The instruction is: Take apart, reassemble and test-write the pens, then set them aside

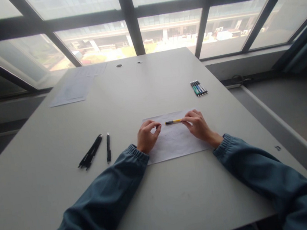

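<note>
Between the thumb and fingers of my right hand (197,124) is one end of a yellow and black pen (173,121), held level over a white sheet of paper (173,142). The pen's black end points left, toward my left hand (148,133). My left hand is closed in a pinch on a small dark piece (158,126), with a thin tip showing toward the pen; its kind is too small to make out. A short gap separates the two parts. Both hands are just above the paper.
To the left lie a bundle of black pens (90,152) and a single black pen (108,147). Several green, blue and dark pens (199,88) sit in a row at back right. Papers (72,87) lie at far left, and a small dark object (277,148) near the table's right edge.
</note>
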The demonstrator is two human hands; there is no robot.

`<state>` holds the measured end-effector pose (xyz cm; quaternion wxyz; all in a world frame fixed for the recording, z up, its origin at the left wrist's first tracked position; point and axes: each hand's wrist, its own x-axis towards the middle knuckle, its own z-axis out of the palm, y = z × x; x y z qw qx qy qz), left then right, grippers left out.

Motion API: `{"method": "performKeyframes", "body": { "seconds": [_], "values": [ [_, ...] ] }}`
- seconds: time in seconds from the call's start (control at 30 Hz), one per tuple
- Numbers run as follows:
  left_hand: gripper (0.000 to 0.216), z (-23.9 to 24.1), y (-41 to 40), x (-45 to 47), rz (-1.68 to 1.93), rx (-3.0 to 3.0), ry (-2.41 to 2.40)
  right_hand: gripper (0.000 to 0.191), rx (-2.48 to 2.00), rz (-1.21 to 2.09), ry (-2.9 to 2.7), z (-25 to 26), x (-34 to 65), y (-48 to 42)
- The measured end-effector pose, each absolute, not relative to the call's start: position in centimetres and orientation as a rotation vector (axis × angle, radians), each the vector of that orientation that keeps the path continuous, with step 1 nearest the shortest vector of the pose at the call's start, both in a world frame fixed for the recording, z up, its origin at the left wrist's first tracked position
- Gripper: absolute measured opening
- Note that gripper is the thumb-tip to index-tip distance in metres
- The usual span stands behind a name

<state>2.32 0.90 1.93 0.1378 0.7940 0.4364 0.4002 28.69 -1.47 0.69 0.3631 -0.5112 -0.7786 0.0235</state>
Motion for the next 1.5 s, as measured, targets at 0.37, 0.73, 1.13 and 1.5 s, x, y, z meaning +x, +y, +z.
{"method": "performKeyframes", "body": {
  "seconds": [0.37, 0.73, 1.13, 1.5],
  "values": [
    [0.012, 1.0, 1.3, 2.0, 0.942, 2.457, 1.239, 0.014, -1.318, 0.14, -2.114, 0.4, 28.8, -1.4],
    [0.017, 0.8, 1.6, 1.9, 0.855, 2.453, 1.261, 0.012, -1.325, 0.141, -2.13, 0.5, 28.8, -1.4],
    [0.019, 1.7, 1.2, 2.0, 1.142, 2.324, 1.227, 0.016, -1.296, 0.116, -2.022, 1.2, 28.6, -1.7],
    [0.018, 0.8, 1.9, 1.8, 1.07, 2.353, 1.267, 0.02, -1.234, 0.156, -1.988, 1.3, 28.5, -1.7]
  ]
}}
